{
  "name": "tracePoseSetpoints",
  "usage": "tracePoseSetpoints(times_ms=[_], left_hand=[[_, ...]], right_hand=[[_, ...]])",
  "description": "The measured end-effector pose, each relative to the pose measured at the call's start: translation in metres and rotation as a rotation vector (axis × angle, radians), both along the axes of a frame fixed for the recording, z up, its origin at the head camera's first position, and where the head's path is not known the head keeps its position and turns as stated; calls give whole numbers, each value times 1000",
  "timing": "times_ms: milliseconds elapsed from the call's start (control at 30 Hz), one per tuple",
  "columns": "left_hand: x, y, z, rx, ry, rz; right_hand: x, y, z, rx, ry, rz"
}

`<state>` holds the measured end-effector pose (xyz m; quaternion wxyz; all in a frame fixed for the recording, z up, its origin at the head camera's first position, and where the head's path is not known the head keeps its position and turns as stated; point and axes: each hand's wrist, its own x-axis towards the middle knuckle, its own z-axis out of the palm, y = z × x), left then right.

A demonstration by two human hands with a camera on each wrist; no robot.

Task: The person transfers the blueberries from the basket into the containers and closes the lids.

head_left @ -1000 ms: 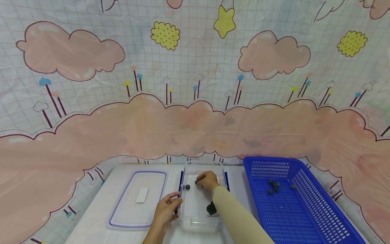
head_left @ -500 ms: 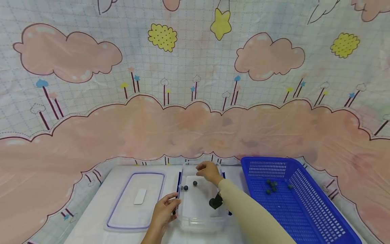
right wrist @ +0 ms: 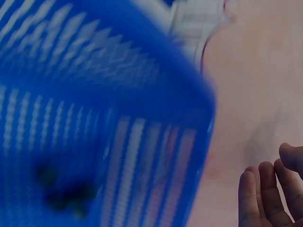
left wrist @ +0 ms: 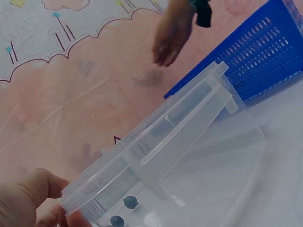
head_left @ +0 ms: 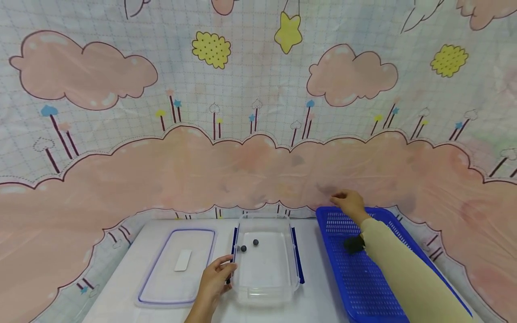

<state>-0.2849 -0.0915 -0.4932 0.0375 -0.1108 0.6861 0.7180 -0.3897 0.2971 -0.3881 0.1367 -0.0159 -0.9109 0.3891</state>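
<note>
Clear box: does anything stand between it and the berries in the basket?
Two walls do: the facing sides of the basket and the box. The right arm also crosses above the basket. The lid lies off the box, so lifting berries over looks otherwise unobstructed.

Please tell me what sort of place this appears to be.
Probably a small indoor tabletop workspace: a white table in front of a cloud-patterned cloth, with a clear box and a blue basket on it.
</note>
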Motion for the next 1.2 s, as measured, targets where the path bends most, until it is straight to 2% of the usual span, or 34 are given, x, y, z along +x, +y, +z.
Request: tracePoseSetpoints(times_ms=[200,433,733,967,1200], left_hand=[[1,-1,0,9,8,-1],[4,-3,0,8,8,-9],[5,-5,-2,10,-6,-14],[5,-5,-4,16,8,-24],[6,-5,-3,16,11,-21]], right_hand=[[30,56,-19,72,-7,-121],[58,82,-47,71,-89,-258],[65,94,-77,81,-167,-340],[67,91,-83,120,-171,-343],[65,85,-94,123,-122,-382]])
